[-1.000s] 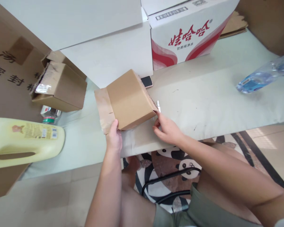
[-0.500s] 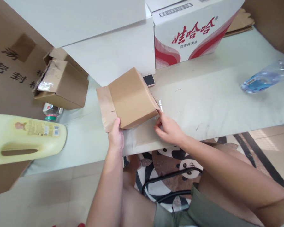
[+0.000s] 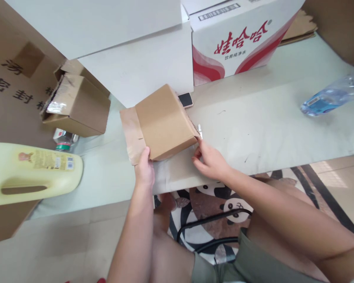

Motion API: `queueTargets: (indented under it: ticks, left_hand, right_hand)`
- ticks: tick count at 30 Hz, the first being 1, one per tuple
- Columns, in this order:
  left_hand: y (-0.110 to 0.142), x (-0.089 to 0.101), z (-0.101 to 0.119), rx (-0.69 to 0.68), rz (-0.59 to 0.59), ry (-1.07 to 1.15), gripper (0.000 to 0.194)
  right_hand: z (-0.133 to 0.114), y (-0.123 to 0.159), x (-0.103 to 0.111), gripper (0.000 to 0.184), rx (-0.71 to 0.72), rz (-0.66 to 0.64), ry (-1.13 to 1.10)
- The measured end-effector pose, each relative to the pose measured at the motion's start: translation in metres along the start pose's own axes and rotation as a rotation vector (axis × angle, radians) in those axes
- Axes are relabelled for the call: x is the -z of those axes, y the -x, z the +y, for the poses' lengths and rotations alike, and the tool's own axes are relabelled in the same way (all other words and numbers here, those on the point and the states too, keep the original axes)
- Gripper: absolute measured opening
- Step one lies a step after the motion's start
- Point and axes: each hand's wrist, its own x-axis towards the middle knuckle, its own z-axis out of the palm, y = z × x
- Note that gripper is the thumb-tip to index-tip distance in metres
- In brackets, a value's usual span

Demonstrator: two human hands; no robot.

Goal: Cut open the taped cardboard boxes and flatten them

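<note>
A small brown cardboard box (image 3: 162,122) stands tilted on the pale table (image 3: 253,129), one flap spread out to its left. My left hand (image 3: 144,167) grips the box's near left corner, thumb on top. At the box's near right corner my right hand (image 3: 209,159) is closed in a pinch; a small white object (image 3: 200,130) sticks up just above its fingertips. What the pinch holds is too small to make out.
A phone (image 3: 185,100) lies behind the box. Large white boxes (image 3: 135,67) and a red-and-white carton (image 3: 238,39) stand at the back. An open brown box (image 3: 76,106), a yellow jug (image 3: 32,173) and a small bottle (image 3: 63,140) are left. A water bottle (image 3: 333,96) lies right.
The view shifted slightly between one second ago and half a second ago. Since then both hands and the box have stayed where they are.
</note>
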Motion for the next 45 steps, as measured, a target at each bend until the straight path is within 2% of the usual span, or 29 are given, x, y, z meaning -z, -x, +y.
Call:
queueTargets:
  ticks: [9, 30, 45]
  left_hand:
    - [-0.0024, 0.0037, -0.0036, -0.031, -0.042, -0.023, 0.034]
    - [-0.0005, 0.0003, -0.0034, -0.028, -0.017, -0.019, 0.026]
    - [-0.0015, 0.0024, -0.0045, -0.036, -0.054, -0.047, 0.03]
  right_hand:
    - [-0.0013, 0.0001, 0.0001, 0.062, -0.012, -0.008, 0.009]
    - [-0.0021, -0.0002, -0.0007, 0.06, -0.015, -0.004, 0.024]
    - [-0.0028, -0.0005, -0.0006, 0.063, -0.016, -0.003, 0.028]
